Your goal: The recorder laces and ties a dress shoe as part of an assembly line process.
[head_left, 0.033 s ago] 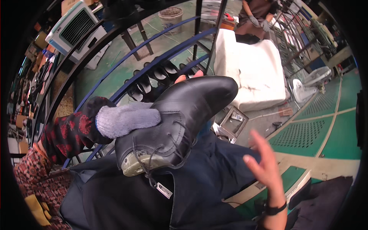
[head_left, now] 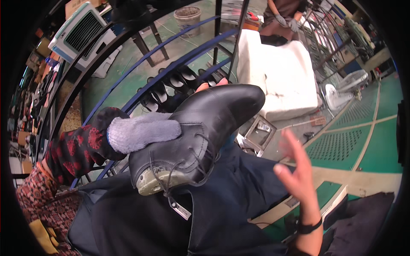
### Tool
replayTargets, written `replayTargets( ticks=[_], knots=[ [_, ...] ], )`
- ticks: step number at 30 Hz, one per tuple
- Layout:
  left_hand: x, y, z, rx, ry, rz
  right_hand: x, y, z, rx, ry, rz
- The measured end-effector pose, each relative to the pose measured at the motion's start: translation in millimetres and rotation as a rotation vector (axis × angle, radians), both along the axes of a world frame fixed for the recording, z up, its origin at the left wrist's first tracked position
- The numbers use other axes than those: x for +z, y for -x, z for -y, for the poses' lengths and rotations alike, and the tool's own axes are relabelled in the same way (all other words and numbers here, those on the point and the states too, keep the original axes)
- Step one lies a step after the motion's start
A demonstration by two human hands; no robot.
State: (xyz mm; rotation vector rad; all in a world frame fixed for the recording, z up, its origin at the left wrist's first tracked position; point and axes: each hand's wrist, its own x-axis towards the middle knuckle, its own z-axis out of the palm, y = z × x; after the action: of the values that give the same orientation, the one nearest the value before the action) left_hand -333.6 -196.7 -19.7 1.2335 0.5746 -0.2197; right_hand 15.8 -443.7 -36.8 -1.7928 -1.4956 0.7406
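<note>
A black leather lace-up shoe (head_left: pixel 200 123) fills the middle of the view, tilted with its toe up to the right. A pale greenish last (head_left: pixel 164 179) shows in its opening, and a small tag (head_left: pixel 180 210) hangs by the loose laces. My left hand (head_left: pixel 143 133), in a grey knitted glove, grips the shoe; bare fingertips show beyond its far edge, and the rest of the fingers are hidden behind it. My right hand (head_left: pixel 297 170), bare with a dark wristband, is raised right of the shoe, fingers apart, touching nothing.
A dark metal rack with blue rails (head_left: pixel 171 70) stands ahead, with several black shoes (head_left: pixel 173 81) on it. Beyond are a white-covered block (head_left: pixel 279 77), a white fan (head_left: pixel 341 94), an air cooler (head_left: pixel 83 32) and a bucket (head_left: pixel 188 18). A gloved co-worker (head_left: pixel 284 21) is at the back.
My right hand has shifted slightly to the right. The shoe and my left hand stay almost in place; the hanging tag has swung a little.
</note>
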Motion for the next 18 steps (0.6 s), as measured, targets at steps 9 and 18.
replayTargets(
  ticks=[9, 18],
  knots=[
    [17, -7, 40, 0.05, 0.24, -0.028, -52, 33, -119, 0.215, -0.062, -0.834],
    [-103, 18, 46, 0.414, 0.083, 0.347, -107, 79, -90, -0.16, -0.268, -1.171]
  ],
)
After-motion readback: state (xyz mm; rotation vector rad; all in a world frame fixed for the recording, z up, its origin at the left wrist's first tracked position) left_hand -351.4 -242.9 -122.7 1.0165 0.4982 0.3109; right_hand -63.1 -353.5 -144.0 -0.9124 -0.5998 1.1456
